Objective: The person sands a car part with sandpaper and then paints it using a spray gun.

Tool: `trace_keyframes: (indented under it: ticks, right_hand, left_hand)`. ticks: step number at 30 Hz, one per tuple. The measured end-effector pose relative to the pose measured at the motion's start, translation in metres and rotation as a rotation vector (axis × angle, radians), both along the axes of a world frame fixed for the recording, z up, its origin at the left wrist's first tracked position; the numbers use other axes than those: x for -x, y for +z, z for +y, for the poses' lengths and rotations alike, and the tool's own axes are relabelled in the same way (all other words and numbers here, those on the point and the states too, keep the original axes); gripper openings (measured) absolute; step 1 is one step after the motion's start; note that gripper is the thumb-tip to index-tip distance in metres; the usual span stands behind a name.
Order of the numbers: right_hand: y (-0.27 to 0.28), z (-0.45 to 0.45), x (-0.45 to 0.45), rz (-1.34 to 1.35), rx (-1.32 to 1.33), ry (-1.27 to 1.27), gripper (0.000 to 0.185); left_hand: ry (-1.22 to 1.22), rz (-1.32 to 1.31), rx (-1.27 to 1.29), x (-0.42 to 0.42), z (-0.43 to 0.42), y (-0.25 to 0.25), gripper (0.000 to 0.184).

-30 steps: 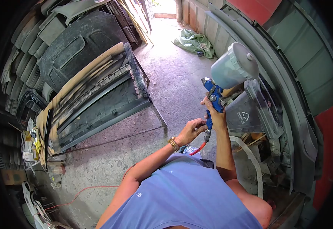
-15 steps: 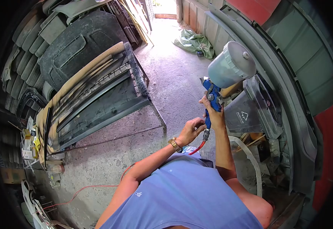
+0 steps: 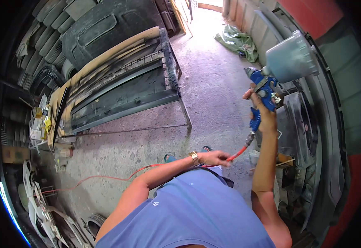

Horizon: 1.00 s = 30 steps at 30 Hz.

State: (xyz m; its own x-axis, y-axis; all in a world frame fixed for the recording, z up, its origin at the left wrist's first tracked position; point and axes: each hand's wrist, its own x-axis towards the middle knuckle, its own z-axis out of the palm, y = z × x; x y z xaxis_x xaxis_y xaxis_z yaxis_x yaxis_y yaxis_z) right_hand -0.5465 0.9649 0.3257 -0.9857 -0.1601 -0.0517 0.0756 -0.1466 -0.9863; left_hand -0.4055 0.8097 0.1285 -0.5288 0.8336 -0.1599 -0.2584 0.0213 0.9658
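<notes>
My right hand grips the handle of a blue spray gun, raised at the right with its nozzle pointing up and left. A translucent paint cup sits on the gun, tilted to the right, with greyish contents. From the handle's base a red air hose curves down to my left hand, which is closed around it in front of my waist. A gold watch is on the left wrist.
A metal stand at left carries a long black panel and brown masking paper. Behind it are a dark hood and stacked bumpers. Grey panels and a black bin line the right wall. Green sheeting lies on the far floor; the hose trails left.
The spray gun has moved right and its cup now tilts further over. My left hand has come down from beside the gun's handle to the hose. The view has shifted left.
</notes>
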Motion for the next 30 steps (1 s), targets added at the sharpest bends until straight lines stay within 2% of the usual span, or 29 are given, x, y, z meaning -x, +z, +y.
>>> trace_keyframes:
  ticks: [1, 4, 5, 6, 7, 9, 13, 15, 17, 20, 24, 26, 28, 30]
  right_hand:
    - [0.005, 0.004, 0.006, 0.023, 0.014, 0.039, 0.041]
    - [0.006, 0.014, 0.021, 0.011, -0.038, 0.105, 0.042]
    - [-0.001, 0.016, 0.022, -0.003, -0.034, 0.110, 0.042]
    - [-0.010, 0.018, 0.021, -0.066, -0.069, 0.159, 0.041]
    - [-0.018, 0.021, 0.020, -0.129, -0.103, 0.207, 0.040]
    - [-0.045, 0.021, 0.015, -0.220, -0.126, 0.267, 0.039]
    - [-0.099, 0.018, 0.009, -0.412, -0.123, 0.463, 0.034]
    - [-0.112, 0.012, 0.011, -0.410, -0.139, 0.532, 0.032]
    - [-0.125, 0.000, 0.014, -0.380, -0.148, 0.613, 0.024]
    - [-0.140, -0.017, 0.022, -0.337, -0.206, 0.678, 0.022]
    - [-0.151, -0.041, 0.032, -0.302, -0.205, 0.676, 0.022]
    - [-0.152, -0.054, 0.032, -0.271, -0.214, 0.632, 0.021]
    - [-0.146, -0.066, 0.034, -0.203, -0.097, 0.491, 0.018]
    - [-0.149, -0.072, 0.038, -0.159, -0.103, 0.478, 0.017]
  left_hand:
    - [-0.053, 0.056, 0.136, -0.012, -0.011, -0.021, 0.033]
    - [-0.094, 0.279, 0.650, -0.052, -0.076, -0.081, 0.034]
    - [-0.115, 0.290, 0.853, -0.078, -0.107, -0.127, 0.035]
    - [-0.049, 0.193, 0.902, -0.103, -0.140, -0.147, 0.031]
    - [0.121, 0.262, 1.043, -0.131, -0.166, -0.138, 0.034]
    - [0.193, 0.402, 1.224, -0.178, -0.196, -0.146, 0.032]
    - [0.073, 0.254, 1.147, -0.191, -0.187, -0.121, 0.028]
    - [0.224, 0.106, 1.098, -0.192, -0.172, -0.108, 0.021]
    - [0.231, 0.138, 1.112, -0.190, -0.166, -0.102, 0.021]
    - [0.276, 0.219, 1.091, -0.199, -0.166, -0.107, 0.021]
    - [0.298, 0.190, 1.124, -0.203, -0.170, -0.101, 0.021]
    - [0.306, 0.175, 1.139, -0.204, -0.174, -0.098, 0.023]
    - [0.314, 0.169, 1.181, -0.212, -0.181, -0.096, 0.023]
    - [0.324, 0.149, 1.200, -0.218, -0.190, -0.096, 0.022]
